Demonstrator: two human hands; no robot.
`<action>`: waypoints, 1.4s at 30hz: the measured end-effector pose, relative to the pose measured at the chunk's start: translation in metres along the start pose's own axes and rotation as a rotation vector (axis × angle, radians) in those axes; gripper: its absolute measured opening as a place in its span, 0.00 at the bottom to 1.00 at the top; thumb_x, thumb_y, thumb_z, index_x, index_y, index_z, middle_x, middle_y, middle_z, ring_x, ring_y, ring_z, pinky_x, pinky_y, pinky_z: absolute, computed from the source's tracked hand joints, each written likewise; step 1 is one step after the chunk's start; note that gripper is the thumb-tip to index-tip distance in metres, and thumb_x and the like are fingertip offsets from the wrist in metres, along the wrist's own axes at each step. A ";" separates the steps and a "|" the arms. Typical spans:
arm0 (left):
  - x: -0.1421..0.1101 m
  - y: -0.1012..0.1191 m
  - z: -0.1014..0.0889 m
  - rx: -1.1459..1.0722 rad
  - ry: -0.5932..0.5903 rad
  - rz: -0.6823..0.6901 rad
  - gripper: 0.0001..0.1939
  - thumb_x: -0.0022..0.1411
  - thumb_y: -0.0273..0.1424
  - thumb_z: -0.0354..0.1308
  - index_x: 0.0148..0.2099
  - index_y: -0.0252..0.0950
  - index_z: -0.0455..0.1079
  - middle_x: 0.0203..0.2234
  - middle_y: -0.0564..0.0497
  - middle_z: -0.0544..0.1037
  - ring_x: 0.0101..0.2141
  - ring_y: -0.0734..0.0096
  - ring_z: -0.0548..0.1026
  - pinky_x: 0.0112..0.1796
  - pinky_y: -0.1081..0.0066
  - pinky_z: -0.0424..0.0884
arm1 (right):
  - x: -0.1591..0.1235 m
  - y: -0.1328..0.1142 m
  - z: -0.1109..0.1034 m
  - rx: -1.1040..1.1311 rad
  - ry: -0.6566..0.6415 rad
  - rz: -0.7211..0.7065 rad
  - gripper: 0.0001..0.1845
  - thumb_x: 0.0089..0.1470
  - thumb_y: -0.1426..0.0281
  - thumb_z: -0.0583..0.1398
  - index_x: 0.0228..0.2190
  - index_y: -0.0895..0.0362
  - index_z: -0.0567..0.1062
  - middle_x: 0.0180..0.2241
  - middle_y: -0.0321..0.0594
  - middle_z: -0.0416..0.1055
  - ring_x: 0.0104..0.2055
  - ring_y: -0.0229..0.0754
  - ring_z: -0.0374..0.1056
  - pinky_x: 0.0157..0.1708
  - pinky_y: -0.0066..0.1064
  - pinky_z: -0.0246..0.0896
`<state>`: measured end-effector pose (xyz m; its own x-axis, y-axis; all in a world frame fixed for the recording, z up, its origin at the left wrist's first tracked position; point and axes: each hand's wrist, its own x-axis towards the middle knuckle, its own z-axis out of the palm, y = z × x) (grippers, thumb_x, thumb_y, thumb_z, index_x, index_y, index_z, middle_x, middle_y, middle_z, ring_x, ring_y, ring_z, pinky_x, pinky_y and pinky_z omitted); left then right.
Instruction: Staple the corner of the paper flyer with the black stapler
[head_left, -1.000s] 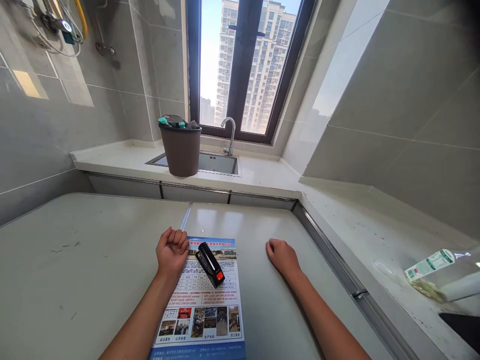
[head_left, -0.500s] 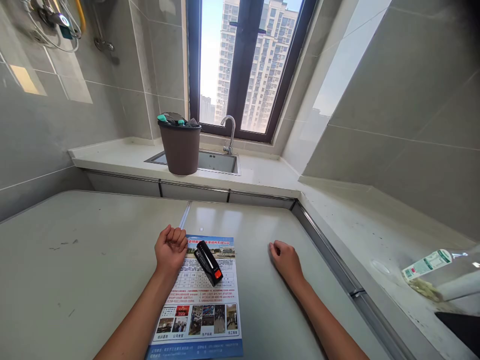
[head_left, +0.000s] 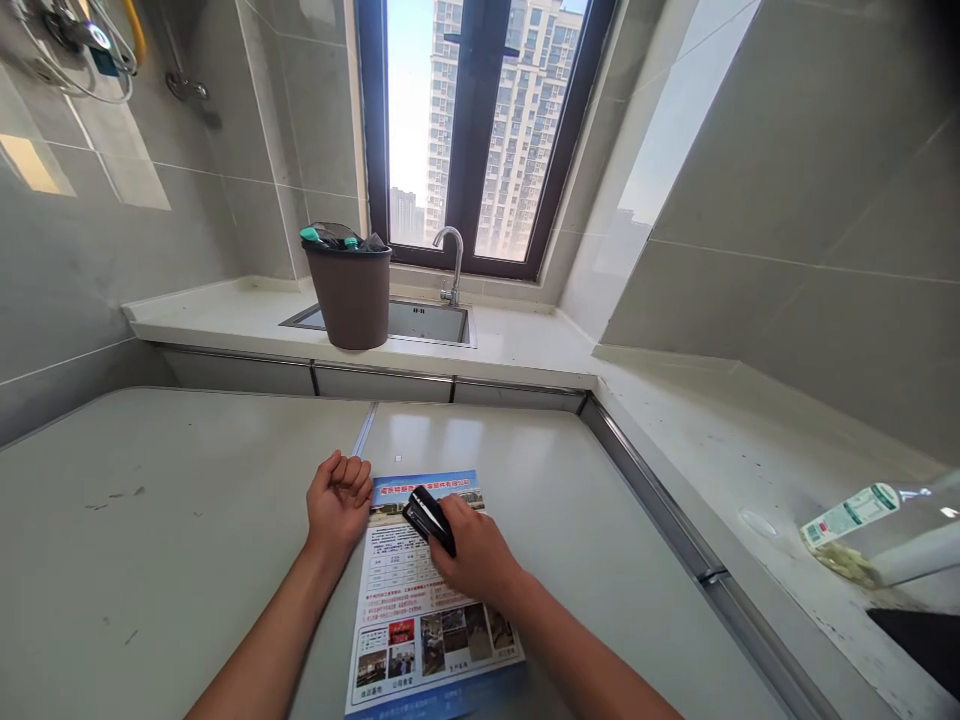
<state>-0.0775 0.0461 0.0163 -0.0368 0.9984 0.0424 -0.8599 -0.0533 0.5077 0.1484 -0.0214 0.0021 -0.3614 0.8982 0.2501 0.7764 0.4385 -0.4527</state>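
My right hand [head_left: 478,550] is closed around the rear part of a black stapler [head_left: 428,518], whose front end points away and to the left. The stapler is over the upper part of a printed flyer [head_left: 397,600] that lies on the white table. Next to the flyer's upper left edge rests my left hand [head_left: 339,500], palm turned up and fingers curled in. Nothing shows in its fingers. The right hand and forearm cover part of the flyer's right side.
Behind the table [head_left: 187,540] runs a white counter with a sink [head_left: 427,322], a faucet [head_left: 452,262] and a brown bin [head_left: 349,295] at the sink's edge. A clear plastic bottle [head_left: 855,520] lies on the right-hand counter. A window [head_left: 487,140] stands beyond.
My right hand has moved left from the bare table onto the flyer and taken hold of the stapler. The flyer has turned slightly, its lower end shifting right. My left hand stays curled.
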 end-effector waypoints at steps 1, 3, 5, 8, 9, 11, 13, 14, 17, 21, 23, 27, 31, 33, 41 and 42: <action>-0.001 -0.003 0.002 0.075 -0.021 -0.025 0.28 0.65 0.33 0.60 0.23 0.38 0.44 0.17 0.60 0.46 0.18 0.77 0.48 0.17 0.72 0.45 | -0.006 0.009 -0.006 -0.005 -0.002 0.001 0.09 0.57 0.69 0.58 0.39 0.52 0.64 0.39 0.38 0.71 0.36 0.43 0.68 0.31 0.30 0.50; -0.003 -0.012 0.005 0.297 -0.083 -0.093 0.28 0.66 0.37 0.60 0.22 0.38 0.46 0.18 0.60 0.47 0.18 0.78 0.47 0.17 0.73 0.44 | -0.019 0.023 -0.018 -0.013 -0.006 0.005 0.08 0.57 0.70 0.58 0.38 0.52 0.64 0.39 0.37 0.71 0.35 0.42 0.68 0.31 0.30 0.50; -0.006 -0.021 0.008 0.520 -0.182 -0.168 0.28 0.68 0.41 0.59 0.22 0.38 0.49 0.18 0.60 0.49 0.19 0.79 0.47 0.19 0.74 0.45 | -0.030 0.034 -0.027 -0.018 0.008 0.031 0.07 0.58 0.71 0.57 0.39 0.53 0.64 0.38 0.38 0.71 0.34 0.42 0.68 0.31 0.30 0.50; -0.011 -0.032 0.010 0.727 -0.392 -0.188 0.26 0.69 0.48 0.55 0.24 0.36 0.56 0.21 0.58 0.57 0.21 0.78 0.54 0.23 0.74 0.53 | -0.039 0.041 -0.034 -0.013 0.037 0.086 0.06 0.59 0.70 0.58 0.39 0.53 0.65 0.37 0.37 0.71 0.33 0.42 0.67 0.31 0.30 0.51; -0.012 -0.034 0.010 0.802 -0.446 -0.168 0.25 0.68 0.49 0.55 0.26 0.36 0.58 0.23 0.57 0.60 0.22 0.78 0.57 0.25 0.73 0.55 | -0.039 0.042 -0.035 -0.008 0.039 0.092 0.07 0.58 0.70 0.59 0.39 0.52 0.65 0.37 0.37 0.72 0.33 0.42 0.67 0.31 0.30 0.51; -0.015 -0.038 0.010 1.017 -0.519 -0.111 0.22 0.64 0.48 0.61 0.30 0.36 0.62 0.26 0.56 0.64 0.25 0.76 0.61 0.28 0.73 0.59 | -0.039 0.043 -0.037 0.009 0.034 0.086 0.08 0.58 0.68 0.61 0.39 0.52 0.67 0.37 0.37 0.72 0.34 0.43 0.68 0.31 0.30 0.52; -0.017 -0.042 0.010 1.251 -0.563 -0.045 0.17 0.58 0.42 0.68 0.36 0.37 0.66 0.30 0.55 0.68 0.30 0.72 0.66 0.32 0.72 0.62 | -0.038 0.044 -0.039 0.038 0.036 0.068 0.07 0.59 0.67 0.61 0.40 0.52 0.68 0.38 0.37 0.73 0.36 0.43 0.69 0.33 0.30 0.55; -0.019 -0.044 0.010 1.352 -0.587 -0.017 0.17 0.55 0.39 0.71 0.40 0.38 0.68 0.34 0.53 0.71 0.34 0.69 0.69 0.35 0.71 0.65 | -0.038 0.046 -0.041 0.058 0.050 0.062 0.07 0.60 0.67 0.61 0.41 0.52 0.69 0.38 0.38 0.73 0.37 0.44 0.69 0.34 0.31 0.57; -0.023 -0.050 0.010 1.553 -0.660 0.028 0.29 0.49 0.32 0.74 0.52 0.42 0.69 0.48 0.48 0.73 0.48 0.59 0.71 0.47 0.63 0.68 | -0.037 0.054 -0.051 0.114 0.178 0.034 0.10 0.63 0.68 0.58 0.47 0.53 0.70 0.42 0.42 0.73 0.43 0.46 0.69 0.41 0.35 0.62; -0.025 -0.052 0.012 1.649 -0.728 0.023 0.34 0.49 0.31 0.74 0.58 0.44 0.68 0.55 0.45 0.72 0.56 0.53 0.69 0.55 0.56 0.67 | -0.035 0.071 -0.065 0.129 0.384 0.002 0.15 0.65 0.69 0.57 0.52 0.54 0.70 0.45 0.45 0.73 0.47 0.51 0.66 0.48 0.41 0.62; -0.025 -0.050 0.014 1.616 -0.744 0.010 0.35 0.50 0.31 0.73 0.60 0.45 0.68 0.56 0.45 0.71 0.56 0.53 0.70 0.55 0.56 0.68 | -0.034 0.077 -0.069 0.163 0.416 0.001 0.16 0.65 0.69 0.57 0.54 0.52 0.71 0.45 0.44 0.74 0.46 0.51 0.65 0.47 0.42 0.62; -0.025 -0.048 0.014 1.563 -0.772 -0.006 0.35 0.52 0.32 0.72 0.61 0.45 0.67 0.56 0.43 0.70 0.55 0.53 0.71 0.55 0.56 0.69 | -0.032 0.079 -0.066 0.239 0.371 -0.011 0.16 0.63 0.70 0.60 0.52 0.50 0.73 0.45 0.42 0.75 0.47 0.51 0.65 0.49 0.43 0.64; -0.024 -0.049 0.011 1.544 -0.754 0.014 0.30 0.57 0.35 0.69 0.61 0.44 0.67 0.53 0.44 0.72 0.53 0.53 0.71 0.53 0.56 0.70 | -0.028 0.074 -0.057 0.238 0.281 -0.046 0.17 0.61 0.71 0.61 0.52 0.50 0.75 0.45 0.42 0.76 0.47 0.51 0.65 0.50 0.44 0.64; -0.023 -0.051 0.011 1.546 -0.755 0.030 0.25 0.60 0.36 0.67 0.59 0.44 0.68 0.52 0.44 0.73 0.51 0.55 0.72 0.52 0.57 0.70 | -0.026 0.071 -0.054 0.241 0.246 -0.062 0.16 0.61 0.71 0.61 0.51 0.50 0.75 0.45 0.42 0.77 0.47 0.50 0.65 0.50 0.44 0.64; -0.020 -0.052 0.012 1.608 -0.750 0.085 0.15 0.60 0.31 0.65 0.50 0.42 0.74 0.48 0.46 0.75 0.48 0.57 0.74 0.50 0.60 0.70 | -0.022 0.066 -0.050 0.249 0.175 -0.072 0.17 0.61 0.72 0.62 0.51 0.50 0.76 0.45 0.40 0.76 0.48 0.48 0.63 0.50 0.42 0.63; -0.020 -0.052 0.012 1.614 -0.751 0.084 0.14 0.60 0.31 0.65 0.49 0.42 0.75 0.48 0.46 0.75 0.48 0.57 0.74 0.50 0.60 0.70 | -0.022 0.068 -0.050 0.244 0.171 -0.071 0.17 0.61 0.73 0.63 0.51 0.50 0.76 0.45 0.41 0.76 0.48 0.48 0.63 0.50 0.42 0.63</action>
<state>-0.0262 0.0290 -0.0008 0.5646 0.7952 0.2211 0.4533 -0.5226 0.7221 0.2344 -0.0128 0.0086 -0.3024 0.8559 0.4195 0.5977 0.5131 -0.6160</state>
